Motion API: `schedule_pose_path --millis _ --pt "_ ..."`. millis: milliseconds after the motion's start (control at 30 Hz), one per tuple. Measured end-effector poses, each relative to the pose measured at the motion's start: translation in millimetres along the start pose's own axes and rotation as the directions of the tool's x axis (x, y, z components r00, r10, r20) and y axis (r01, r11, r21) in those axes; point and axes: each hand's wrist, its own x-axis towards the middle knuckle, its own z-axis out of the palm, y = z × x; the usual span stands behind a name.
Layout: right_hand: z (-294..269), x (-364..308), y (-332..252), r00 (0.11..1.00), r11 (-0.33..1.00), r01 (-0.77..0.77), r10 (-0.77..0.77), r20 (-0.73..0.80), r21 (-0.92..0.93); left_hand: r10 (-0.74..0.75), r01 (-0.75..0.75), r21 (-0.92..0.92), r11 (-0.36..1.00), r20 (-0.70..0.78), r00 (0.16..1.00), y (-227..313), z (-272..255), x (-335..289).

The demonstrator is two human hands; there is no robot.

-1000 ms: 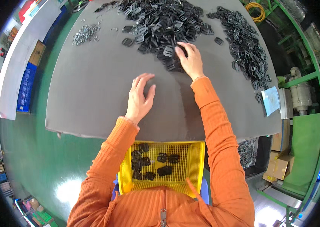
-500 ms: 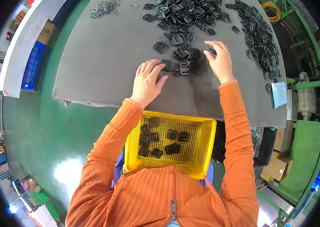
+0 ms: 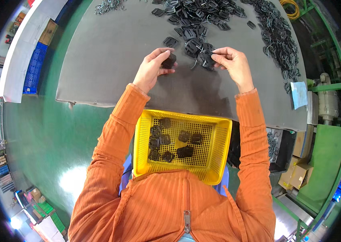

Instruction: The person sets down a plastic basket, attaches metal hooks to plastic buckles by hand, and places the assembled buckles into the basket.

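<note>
My left hand point(image 3: 148, 71) is closed around black plastic buckles point(image 3: 169, 61), held just above the grey table; how many are in it I cannot make out. My right hand point(image 3: 235, 67) pinches the edge of another black buckle point(image 3: 206, 60) at the near end of a small cluster. A thin metal hook point(image 3: 194, 63) pokes out beside that buckle. One loose buckle point(image 3: 170, 42) lies between the hands, a little farther off. Beyond it spreads a large heap of black buckles point(image 3: 194, 14), with bits of metal among them.
A yellow perforated basket point(image 3: 223, 149) with several buckle groups in it stands against my front, below the table edge. Metal hooks point(image 3: 108, 6) lie at the far left of the grey table point(image 3: 106, 60). A long pile of dark hooked pieces point(image 3: 279, 38) runs down the right.
My left hand has picked up the buckles that lay at the near end and lifted them. My right hand has come in leftward and closed on a buckle.
</note>
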Motion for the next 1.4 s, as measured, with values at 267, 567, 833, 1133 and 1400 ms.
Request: schedule_pose_path --millis 267,567,833,1133,1400 --pt "-20.4 1.0 49.7 0.993 0.986 0.047 -0.064 -0.101 -0.162 0.169 -0.125 0.759 0.638 0.020 0.985 -0.9 29.2 -6.5" --pt "2.8 -24.7 31.8 0.947 0.777 0.289 -0.318 0.048 -0.559 0.543 -0.475 0.833 0.283 0.269 0.795 -24.9 67.1 -5.1" --pt "-17.8 -16.5 9.5 0.966 0.809 0.240 -0.252 0.052 -0.537 0.514 -0.460 0.814 0.355 0.241 0.823 -27.6 56.0 -4.9" --pt "-15.8 -31.8 10.4 0.941 0.703 0.326 -0.306 0.145 -0.632 0.485 -0.471 0.821 0.322 0.284 0.827 -35.7 64.4 -8.9" --pt "-7.7 -33.6 19.2 0.963 0.923 0.259 -0.221 0.157 -0.285 0.449 -0.465 0.851 0.244 0.326 0.832 -39.5 69.9 -8.8"
